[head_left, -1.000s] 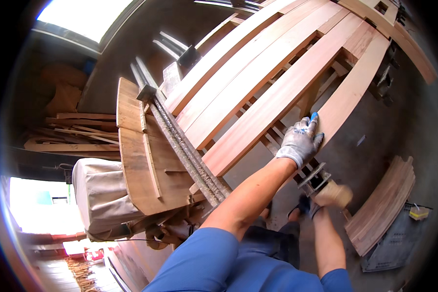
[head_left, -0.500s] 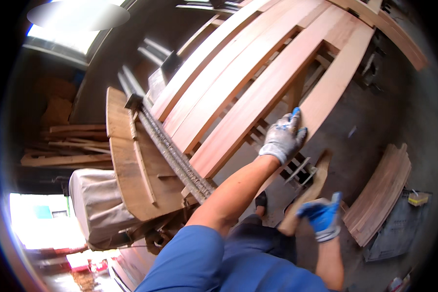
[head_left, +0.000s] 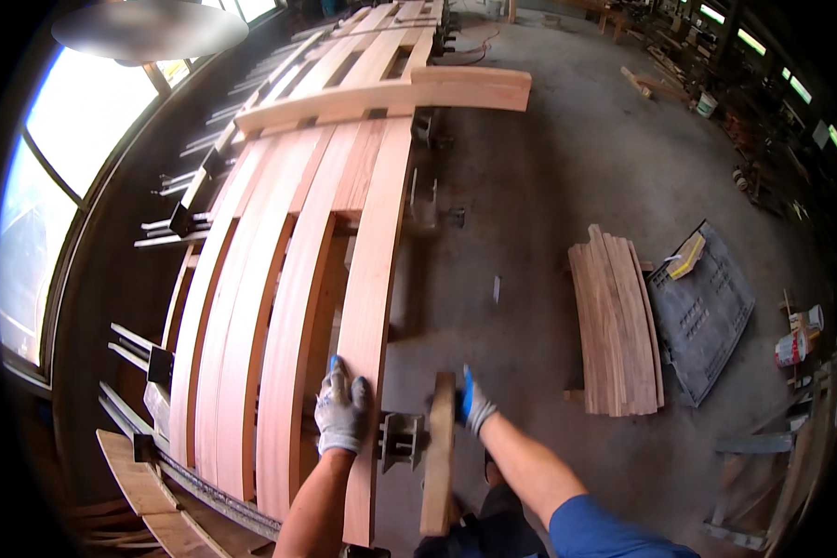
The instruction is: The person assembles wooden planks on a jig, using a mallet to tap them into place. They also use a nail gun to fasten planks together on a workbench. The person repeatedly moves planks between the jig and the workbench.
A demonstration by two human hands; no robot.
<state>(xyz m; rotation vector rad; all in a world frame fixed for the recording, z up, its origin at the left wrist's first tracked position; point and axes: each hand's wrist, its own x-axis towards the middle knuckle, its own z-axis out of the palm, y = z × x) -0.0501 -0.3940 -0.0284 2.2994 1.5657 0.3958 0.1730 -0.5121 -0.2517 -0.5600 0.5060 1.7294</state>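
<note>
Two gloved hands are working at six o'clock in the head view. Your left hand (head_left: 342, 412) is now lying flat, fingers together, on the outermost long plank (head_left: 374, 279) of the rack, no longer reaching up it. Your right hand (head_left: 474, 405) has swung in, fingers clamped on a short upright board (head_left: 438, 456). Stacked boards (head_left: 616, 325) are lying at three o'clock.

I note a stack of short curved boards (head_left: 616, 325) on the concrete floor (head_left: 549, 186), a dark grey mat (head_left: 707, 312) just beside.
</note>
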